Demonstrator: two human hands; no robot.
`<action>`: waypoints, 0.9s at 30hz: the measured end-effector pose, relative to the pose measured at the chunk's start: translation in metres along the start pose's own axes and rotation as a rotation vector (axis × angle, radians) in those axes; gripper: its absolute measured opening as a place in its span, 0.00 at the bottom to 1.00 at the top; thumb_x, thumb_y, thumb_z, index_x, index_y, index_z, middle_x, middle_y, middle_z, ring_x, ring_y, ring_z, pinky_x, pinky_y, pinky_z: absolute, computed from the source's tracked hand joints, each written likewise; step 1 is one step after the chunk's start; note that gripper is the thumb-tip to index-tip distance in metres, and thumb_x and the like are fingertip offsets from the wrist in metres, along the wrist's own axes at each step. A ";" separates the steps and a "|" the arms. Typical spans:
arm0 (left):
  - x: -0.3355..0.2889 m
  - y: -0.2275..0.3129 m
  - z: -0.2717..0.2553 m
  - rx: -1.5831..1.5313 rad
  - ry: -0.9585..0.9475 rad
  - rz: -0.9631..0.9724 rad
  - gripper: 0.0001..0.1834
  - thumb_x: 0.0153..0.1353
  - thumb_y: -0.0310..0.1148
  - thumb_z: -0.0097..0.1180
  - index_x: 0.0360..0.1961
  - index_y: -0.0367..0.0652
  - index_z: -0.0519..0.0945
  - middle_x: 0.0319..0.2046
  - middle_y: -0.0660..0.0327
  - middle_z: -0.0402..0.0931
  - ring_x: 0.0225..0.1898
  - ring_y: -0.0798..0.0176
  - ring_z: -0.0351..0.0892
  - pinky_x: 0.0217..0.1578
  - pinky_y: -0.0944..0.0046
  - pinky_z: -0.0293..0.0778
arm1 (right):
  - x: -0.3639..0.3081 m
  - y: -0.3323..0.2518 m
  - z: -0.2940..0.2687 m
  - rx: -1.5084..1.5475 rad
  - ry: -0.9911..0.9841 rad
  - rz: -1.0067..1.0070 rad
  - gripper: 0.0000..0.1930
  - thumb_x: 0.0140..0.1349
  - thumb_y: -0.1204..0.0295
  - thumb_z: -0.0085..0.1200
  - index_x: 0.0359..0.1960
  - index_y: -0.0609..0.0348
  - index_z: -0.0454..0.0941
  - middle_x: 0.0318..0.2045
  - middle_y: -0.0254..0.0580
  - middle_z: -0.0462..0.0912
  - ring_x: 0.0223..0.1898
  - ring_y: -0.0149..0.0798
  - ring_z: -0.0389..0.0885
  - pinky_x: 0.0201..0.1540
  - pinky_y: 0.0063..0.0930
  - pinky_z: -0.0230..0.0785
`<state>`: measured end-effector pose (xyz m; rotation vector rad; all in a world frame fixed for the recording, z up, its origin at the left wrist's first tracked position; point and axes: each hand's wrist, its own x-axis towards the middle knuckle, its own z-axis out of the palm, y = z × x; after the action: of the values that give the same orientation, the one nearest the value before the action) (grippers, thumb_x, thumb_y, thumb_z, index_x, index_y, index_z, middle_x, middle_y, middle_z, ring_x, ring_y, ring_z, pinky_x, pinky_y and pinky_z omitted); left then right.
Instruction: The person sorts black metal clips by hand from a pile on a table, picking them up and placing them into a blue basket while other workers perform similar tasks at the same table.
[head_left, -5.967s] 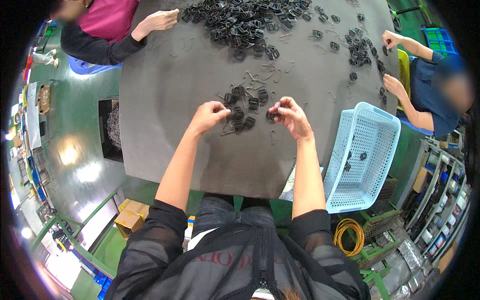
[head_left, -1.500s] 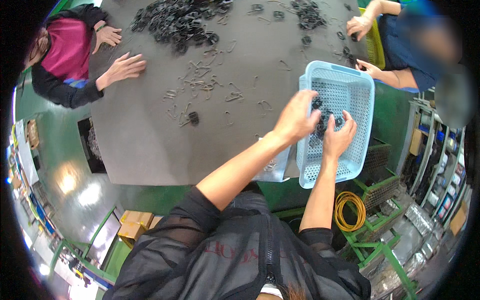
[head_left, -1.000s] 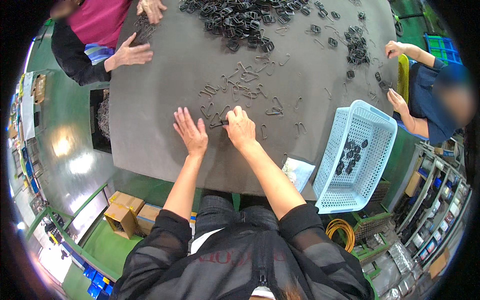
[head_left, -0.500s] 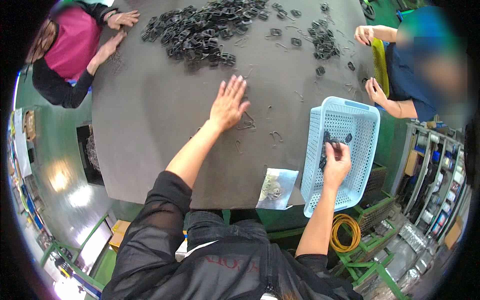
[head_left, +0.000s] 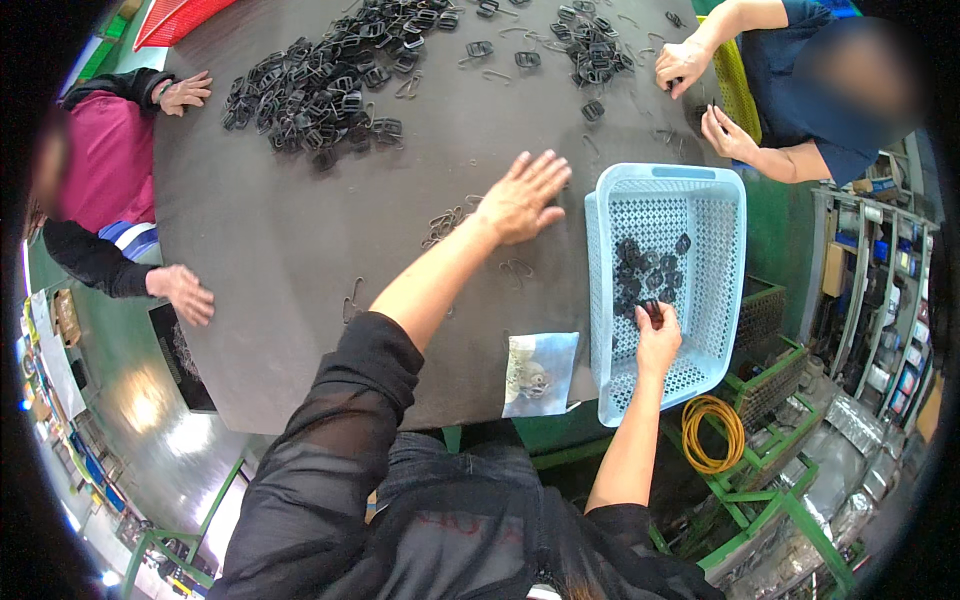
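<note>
My left hand (head_left: 523,198) is held flat with its fingers stretched out toward the upper right, low over the dark table or on it; which, I cannot tell. Beside its wrist lies a small cluster of bent wire hooks (head_left: 445,224). Inside the light blue plastic basket (head_left: 668,173), my right hand (head_left: 657,342) pinches a black plastic buckle (head_left: 652,312). Several more black buckles (head_left: 645,270) lie on the basket's floor just beyond those fingers.
A big heap of black buckles (head_left: 310,95) covers the table's far left, a smaller pile (head_left: 598,55) the far right. A printed pouch (head_left: 541,375) lies at the near edge. Co-workers' hands rest at the left (head_left: 183,293) and handle small parts at the right (head_left: 733,135).
My left hand has moved right across the table. My right hand has drawn back toward me within the basket, uncovering the buckles. The left co-worker's hands have spread apart. The view has shifted.
</note>
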<state>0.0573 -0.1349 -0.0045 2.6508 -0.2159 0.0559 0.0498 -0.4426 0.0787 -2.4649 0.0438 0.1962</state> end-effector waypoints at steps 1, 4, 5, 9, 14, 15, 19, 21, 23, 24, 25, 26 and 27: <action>-0.004 0.012 0.005 0.032 -0.022 0.058 0.34 0.64 0.49 0.39 0.65 0.40 0.53 0.67 0.57 0.47 0.70 0.57 0.38 0.67 0.53 0.34 | 0.000 0.000 0.002 0.025 -0.044 0.004 0.10 0.52 0.77 0.60 0.35 0.64 0.74 0.29 0.37 0.80 0.31 0.28 0.78 0.36 0.24 0.71; -0.046 0.037 0.018 -0.032 -0.062 0.163 0.32 0.64 0.47 0.40 0.64 0.40 0.55 0.67 0.58 0.48 0.70 0.60 0.39 0.67 0.51 0.36 | 0.000 0.002 -0.001 -0.027 -0.211 0.034 0.15 0.49 0.77 0.60 0.41 0.62 0.76 0.28 0.36 0.79 0.30 0.29 0.77 0.37 0.24 0.70; -0.070 0.042 0.013 0.008 -0.117 0.104 0.32 0.64 0.47 0.41 0.65 0.41 0.55 0.67 0.59 0.48 0.70 0.60 0.39 0.67 0.51 0.35 | 0.000 0.001 -0.001 -0.033 -0.254 0.016 0.16 0.49 0.77 0.60 0.41 0.62 0.75 0.29 0.37 0.79 0.30 0.31 0.77 0.37 0.25 0.70; -0.131 0.070 0.006 0.069 -0.149 -0.012 0.33 0.62 0.44 0.46 0.66 0.47 0.55 0.67 0.59 0.48 0.70 0.59 0.39 0.67 0.48 0.33 | 0.001 -0.002 0.007 -0.042 -0.248 -0.028 0.17 0.49 0.77 0.58 0.43 0.62 0.74 0.34 0.42 0.77 0.31 0.34 0.76 0.39 0.29 0.69; -0.094 0.079 0.038 0.281 0.003 -0.006 0.33 0.62 0.45 0.43 0.67 0.53 0.52 0.68 0.64 0.47 0.70 0.60 0.36 0.65 0.43 0.23 | 0.009 -0.012 0.015 -0.124 -0.194 -0.130 0.15 0.50 0.77 0.57 0.42 0.62 0.75 0.37 0.43 0.76 0.34 0.36 0.77 0.41 0.30 0.69; -0.079 0.077 0.038 0.359 0.035 -0.077 0.32 0.62 0.45 0.42 0.67 0.53 0.52 0.68 0.64 0.47 0.70 0.60 0.36 0.65 0.42 0.22 | 0.009 -0.017 0.015 -0.139 -0.199 -0.159 0.15 0.50 0.77 0.57 0.42 0.62 0.75 0.37 0.43 0.76 0.34 0.36 0.77 0.42 0.30 0.69; -0.069 0.034 0.015 0.380 0.121 -0.531 0.31 0.63 0.42 0.41 0.67 0.51 0.52 0.67 0.66 0.48 0.70 0.62 0.39 0.64 0.40 0.20 | 0.012 -0.023 0.004 -0.215 -0.238 -0.197 0.13 0.51 0.76 0.57 0.40 0.62 0.76 0.36 0.43 0.76 0.34 0.37 0.77 0.42 0.30 0.69; -0.107 0.014 0.004 0.386 0.145 -0.622 0.30 0.62 0.42 0.40 0.66 0.49 0.55 0.67 0.66 0.50 0.70 0.61 0.40 0.65 0.40 0.23 | 0.014 -0.025 -0.001 -0.225 -0.247 -0.197 0.11 0.52 0.76 0.57 0.39 0.62 0.76 0.35 0.41 0.77 0.34 0.37 0.77 0.41 0.30 0.69; -0.163 0.004 -0.011 0.405 0.112 -0.704 0.31 0.63 0.41 0.39 0.67 0.50 0.53 0.68 0.66 0.48 0.70 0.62 0.39 0.64 0.40 0.23 | 0.015 -0.024 -0.006 -0.183 -0.270 -0.175 0.11 0.52 0.76 0.57 0.38 0.62 0.76 0.35 0.41 0.77 0.33 0.37 0.76 0.41 0.30 0.69; -0.195 -0.003 -0.020 0.409 0.085 -0.783 0.31 0.63 0.41 0.39 0.67 0.50 0.51 0.68 0.66 0.46 0.70 0.62 0.38 0.64 0.39 0.22 | 0.015 -0.026 -0.006 -0.226 -0.259 -0.248 0.10 0.52 0.76 0.57 0.38 0.62 0.76 0.35 0.41 0.77 0.34 0.37 0.77 0.41 0.30 0.69; -0.225 -0.010 -0.028 0.413 0.059 -0.860 0.32 0.63 0.41 0.39 0.67 0.50 0.50 0.69 0.66 0.44 0.70 0.62 0.37 0.63 0.38 0.21 | 0.015 -0.031 -0.005 -0.217 -0.263 -0.257 0.10 0.52 0.77 0.56 0.38 0.62 0.76 0.35 0.41 0.77 0.34 0.37 0.77 0.41 0.30 0.69; -0.256 -0.017 -0.032 0.499 0.055 -0.928 0.32 0.63 0.41 0.39 0.67 0.50 0.50 0.69 0.65 0.43 0.70 0.61 0.36 0.63 0.37 0.21 | 0.016 -0.034 -0.006 -0.215 -0.264 -0.264 0.10 0.52 0.77 0.56 0.38 0.61 0.76 0.34 0.42 0.77 0.35 0.37 0.77 0.42 0.30 0.69; -0.272 -0.018 -0.039 0.584 0.052 -0.995 0.33 0.62 0.41 0.40 0.68 0.49 0.49 0.69 0.64 0.42 0.71 0.60 0.35 0.62 0.36 0.22 | 0.016 -0.037 -0.005 -0.215 -0.264 -0.272 0.10 0.52 0.77 0.56 0.38 0.61 0.76 0.34 0.42 0.77 0.35 0.38 0.77 0.42 0.31 0.69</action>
<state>-0.2082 -0.0626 0.0008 2.9758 1.3050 -0.1609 0.0696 -0.4164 0.1027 -2.6019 -0.4440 0.4228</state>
